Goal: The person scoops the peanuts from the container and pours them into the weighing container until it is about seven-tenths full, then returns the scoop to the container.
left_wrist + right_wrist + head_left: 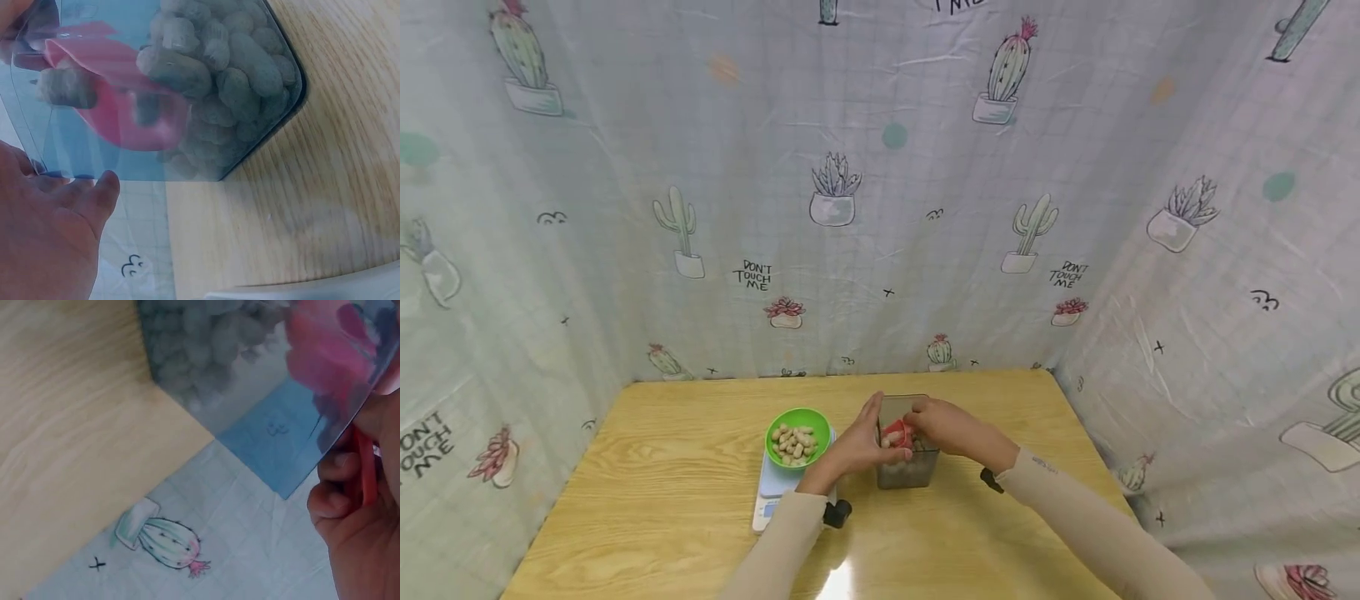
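Observation:
A clear, dark-tinted plastic container (904,477) of unshelled peanuts (234,94) stands on the table. My left hand (856,447) holds it at its left side near the top, thumb across the front. My right hand (953,427) reaches over the right rim and grips the red handle (369,469) of a scoop. The scoop's pinkish-red bowl (140,125) is inside the container above the peanut pile, with some peanuts in it. Left of the container, a green bowl (826,435) with several peanuts (793,444) sits on a white kitchen scale (775,482).
The wooden table (685,467) carries the scale and container close together near its middle. Behind it and at both sides hangs a cactus-print curtain (880,275). The scale's display is too small to read.

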Action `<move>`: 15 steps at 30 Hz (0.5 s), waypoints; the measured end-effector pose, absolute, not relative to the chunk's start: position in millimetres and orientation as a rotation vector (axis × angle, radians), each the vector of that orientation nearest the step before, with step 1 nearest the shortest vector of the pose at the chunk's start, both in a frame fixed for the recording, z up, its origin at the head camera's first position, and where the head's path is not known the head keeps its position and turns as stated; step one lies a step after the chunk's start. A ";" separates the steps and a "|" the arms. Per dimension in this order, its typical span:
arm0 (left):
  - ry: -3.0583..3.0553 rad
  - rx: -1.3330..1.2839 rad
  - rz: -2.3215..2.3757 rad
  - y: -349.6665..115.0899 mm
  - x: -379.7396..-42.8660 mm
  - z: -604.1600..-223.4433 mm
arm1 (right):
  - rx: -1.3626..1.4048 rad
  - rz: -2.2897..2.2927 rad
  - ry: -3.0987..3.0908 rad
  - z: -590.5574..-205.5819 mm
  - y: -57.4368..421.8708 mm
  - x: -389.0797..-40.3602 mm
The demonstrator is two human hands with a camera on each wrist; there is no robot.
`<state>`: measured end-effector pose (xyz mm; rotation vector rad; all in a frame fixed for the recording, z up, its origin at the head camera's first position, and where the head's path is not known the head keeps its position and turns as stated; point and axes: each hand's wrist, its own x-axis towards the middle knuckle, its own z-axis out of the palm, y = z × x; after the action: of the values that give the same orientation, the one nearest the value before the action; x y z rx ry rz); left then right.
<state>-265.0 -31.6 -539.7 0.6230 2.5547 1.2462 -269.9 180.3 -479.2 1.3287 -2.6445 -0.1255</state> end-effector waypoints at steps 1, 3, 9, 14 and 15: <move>2.555 0.619 1.243 -31.9 -264.4 -539.4 | 1.337 -0.090 -2.638 -479.9 181.5 -268.5; 2.550 0.615 1.248 -32.2 -263.6 -538.5 | 1.331 -0.073 -2.612 -482.1 183.9 -266.4; 2.558 0.614 1.231 -30.4 -261.5 -540.1 | 1.228 0.047 -2.669 -487.9 194.6 -260.8; 2.564 0.605 1.241 -29.6 -261.0 -539.3 | 1.166 0.129 -2.680 -492.7 203.1 -259.2; 2.562 0.608 1.248 -29.5 -261.1 -539.0 | 1.147 0.139 -2.686 -493.6 204.8 -259.0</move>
<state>-261.1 -29.5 -539.0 0.6084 2.5621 1.2480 -259.0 204.8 -493.6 1.1467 -2.6857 0.1391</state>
